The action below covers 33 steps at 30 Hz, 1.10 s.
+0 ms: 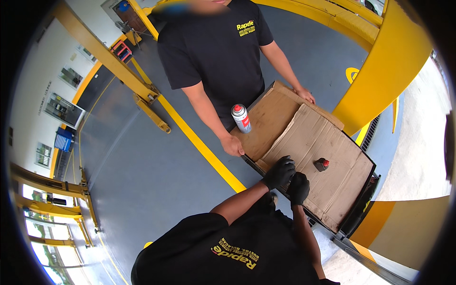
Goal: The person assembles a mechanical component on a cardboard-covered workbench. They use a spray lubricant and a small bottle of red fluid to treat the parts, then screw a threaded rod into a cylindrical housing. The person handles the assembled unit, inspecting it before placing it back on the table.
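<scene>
My left hand (pixel 280 173), in a black glove, is over the near left edge of a cart's top, its fingers bent. Close against it is my right hand (pixel 298 189), also black-gloved, fingers curled in. Whatever is between the fingers is too small or hidden to make out. Right of my hands, a small dark bottle with a red cap (pixel 321 164) rests on a flattened cardboard sheet (pixel 332 190). Farther off, a spray can with a red cap (pixel 241 118) stands upright on the brown board (pixel 266 114).
Across the cart, a co-worker in a dark shirt (pixel 209 57) has one hand (pixel 232 145) on its left edge and another (pixel 305 95) at the far side. A yellow lift post (pixel 384 61) rises at right. Yellow lines (pixel 204 147) cross the grey floor (pixel 152 190).
</scene>
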Tool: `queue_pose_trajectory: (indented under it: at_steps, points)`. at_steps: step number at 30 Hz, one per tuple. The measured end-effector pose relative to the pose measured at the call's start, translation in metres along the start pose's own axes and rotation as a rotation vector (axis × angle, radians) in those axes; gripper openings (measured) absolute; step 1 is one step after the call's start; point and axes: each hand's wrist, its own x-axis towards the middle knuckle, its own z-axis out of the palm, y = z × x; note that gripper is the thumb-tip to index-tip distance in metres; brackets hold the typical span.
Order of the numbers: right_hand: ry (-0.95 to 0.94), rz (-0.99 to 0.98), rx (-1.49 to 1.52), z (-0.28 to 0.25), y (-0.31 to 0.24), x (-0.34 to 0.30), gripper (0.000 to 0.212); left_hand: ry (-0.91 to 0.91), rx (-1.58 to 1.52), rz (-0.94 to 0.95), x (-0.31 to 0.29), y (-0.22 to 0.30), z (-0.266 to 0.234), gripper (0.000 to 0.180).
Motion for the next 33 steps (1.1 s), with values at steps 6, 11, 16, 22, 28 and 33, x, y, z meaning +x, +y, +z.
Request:
queue_pose_trajectory:
  at_steps: [6,11,16,22,28,33]
  points:
    - [-0.026,-0.083,0.032,-0.001,0.000,0.023,0.024,0.156,-0.026,0.036,-0.001,-0.002,0.005,0.020]
    - [-0.032,-0.238,-0.173,0.003,0.016,0.011,0.028,0.133,-0.035,0.036,0.003,0.002,-0.001,0.019]
    - [-0.032,-0.095,-0.082,0.009,0.005,0.025,0.028,0.111,0.000,0.034,0.001,0.002,0.000,0.017]
    - [0.053,-0.056,0.027,-0.009,-0.016,-0.003,0.023,0.038,-0.062,-0.051,0.001,0.004,-0.002,0.017]
    - [0.031,0.187,-0.010,0.001,-0.020,0.025,0.027,0.092,0.014,0.000,0.012,0.007,-0.005,0.018]
    - [0.030,0.088,0.044,0.000,-0.004,0.009,0.030,0.099,0.005,0.000,0.012,0.007,-0.006,0.019]
